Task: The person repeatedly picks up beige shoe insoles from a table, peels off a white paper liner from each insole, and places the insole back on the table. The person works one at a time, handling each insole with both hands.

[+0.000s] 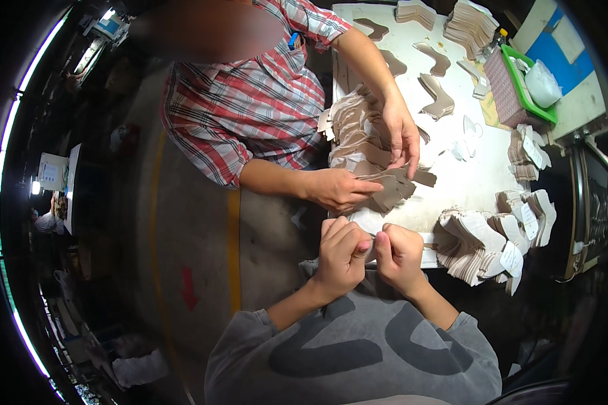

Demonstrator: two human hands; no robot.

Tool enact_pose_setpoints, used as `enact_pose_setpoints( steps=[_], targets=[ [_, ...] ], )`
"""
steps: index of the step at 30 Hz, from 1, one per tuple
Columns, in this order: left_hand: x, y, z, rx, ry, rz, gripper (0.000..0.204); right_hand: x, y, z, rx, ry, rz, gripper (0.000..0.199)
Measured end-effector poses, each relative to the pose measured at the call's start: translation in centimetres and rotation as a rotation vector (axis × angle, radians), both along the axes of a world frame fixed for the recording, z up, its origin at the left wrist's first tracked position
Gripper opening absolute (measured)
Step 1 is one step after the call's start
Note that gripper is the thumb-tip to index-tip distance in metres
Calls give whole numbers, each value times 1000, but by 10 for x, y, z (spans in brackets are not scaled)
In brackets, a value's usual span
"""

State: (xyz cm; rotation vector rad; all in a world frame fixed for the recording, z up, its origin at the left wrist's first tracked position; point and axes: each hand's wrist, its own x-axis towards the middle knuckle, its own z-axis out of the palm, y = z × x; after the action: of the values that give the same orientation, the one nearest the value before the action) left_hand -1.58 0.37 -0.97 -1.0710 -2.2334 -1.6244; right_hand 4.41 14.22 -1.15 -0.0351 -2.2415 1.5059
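Note:
My left hand [342, 256] and my right hand [401, 258] are raised close together at the table's near edge, both closed, thumbs almost meeting. Whatever is pinched between them, if anything, is too small to make out. Just beyond my knuckles lies a white sheet-like piece [366, 220], partly hidden by my fingers. Across from me, a co-worker's hands [344, 189] handle a fanned bunch of taupe cut pieces [393, 191]. Beside those hands a long heap of similar pieces [358, 138] lies along the table's left edge.
On the white table [476, 179], stacks of curved cut pieces [476, 236] stand at the near right, and another pile [469, 27] at the far end. Single curved pieces [438, 96] lie mid-table. A pink basket with a green rim [510, 84] sits at the right edge.

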Motion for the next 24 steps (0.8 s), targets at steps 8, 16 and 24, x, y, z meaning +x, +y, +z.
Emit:
enact_pose_setpoints(
  steps=[8,16,24],
  targets=[
    [3,4,-7,-69,45,70,27,-1,-5,-13,28,-34,-65,33],
    [6,8,-15,-36,11,109,27,2,-7,-24,20,-13,-21,35],
    [-5,8,-13,-180,125,133,22,-4,-6,-22,165,105,-54,38]
  ],
)
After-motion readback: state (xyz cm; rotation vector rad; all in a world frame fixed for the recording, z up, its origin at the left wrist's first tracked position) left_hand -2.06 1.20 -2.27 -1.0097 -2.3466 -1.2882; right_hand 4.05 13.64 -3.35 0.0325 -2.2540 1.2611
